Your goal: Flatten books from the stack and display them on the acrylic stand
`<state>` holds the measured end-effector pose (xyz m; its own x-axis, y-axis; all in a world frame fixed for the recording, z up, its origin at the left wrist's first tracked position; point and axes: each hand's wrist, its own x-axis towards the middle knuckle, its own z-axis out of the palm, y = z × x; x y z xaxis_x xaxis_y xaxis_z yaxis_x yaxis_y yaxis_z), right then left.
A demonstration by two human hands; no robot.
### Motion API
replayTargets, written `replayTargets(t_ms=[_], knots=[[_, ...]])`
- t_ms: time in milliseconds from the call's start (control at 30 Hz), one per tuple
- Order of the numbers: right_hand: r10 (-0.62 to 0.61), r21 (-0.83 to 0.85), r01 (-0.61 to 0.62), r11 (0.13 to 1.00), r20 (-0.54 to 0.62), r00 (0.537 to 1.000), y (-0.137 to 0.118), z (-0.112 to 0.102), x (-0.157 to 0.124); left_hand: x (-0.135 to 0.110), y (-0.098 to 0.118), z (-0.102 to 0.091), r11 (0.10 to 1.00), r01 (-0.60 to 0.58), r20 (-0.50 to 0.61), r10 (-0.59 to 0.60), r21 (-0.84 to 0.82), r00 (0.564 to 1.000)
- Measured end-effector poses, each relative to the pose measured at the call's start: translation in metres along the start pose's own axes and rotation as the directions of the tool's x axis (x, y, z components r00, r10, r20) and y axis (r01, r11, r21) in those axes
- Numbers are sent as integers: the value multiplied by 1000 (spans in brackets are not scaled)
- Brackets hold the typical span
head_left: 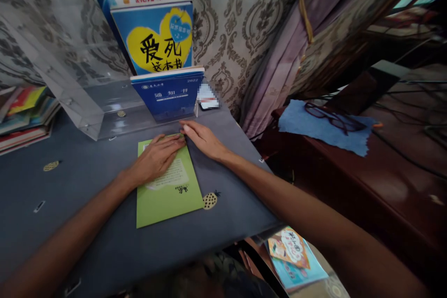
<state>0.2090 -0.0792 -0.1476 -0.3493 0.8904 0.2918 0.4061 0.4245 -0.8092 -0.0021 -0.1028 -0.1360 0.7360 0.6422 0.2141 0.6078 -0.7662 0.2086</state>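
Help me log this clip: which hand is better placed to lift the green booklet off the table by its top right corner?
Probably the right hand: its fingertips sit at the top right corner of the green booklet. The left hand lies flat on the cover, pressing it onto the grey table.

Matt green paper booklet (167, 186), clear glossy acrylic stand (104, 111), grey matt tabletop (87, 233)

Grey damask-patterned wallpaper wall (226, 18) behind; mauve tied-back curtain (279, 65) right; dark reddish polished wooden cabinet (377, 181) beside grey cloth-covered table (70, 186); dim light
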Motion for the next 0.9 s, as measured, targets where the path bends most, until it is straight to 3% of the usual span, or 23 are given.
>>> replayTargets(t_ms=[567,900], knots=[[-71,-63,71,995,-2,997,2,2,0,-42,47,-4,960,-252,28,257,-124,966],[-83,-95,83,992,4,997,2,3,-1,-69,79,-12,926,-313,68,333,-211,940]])
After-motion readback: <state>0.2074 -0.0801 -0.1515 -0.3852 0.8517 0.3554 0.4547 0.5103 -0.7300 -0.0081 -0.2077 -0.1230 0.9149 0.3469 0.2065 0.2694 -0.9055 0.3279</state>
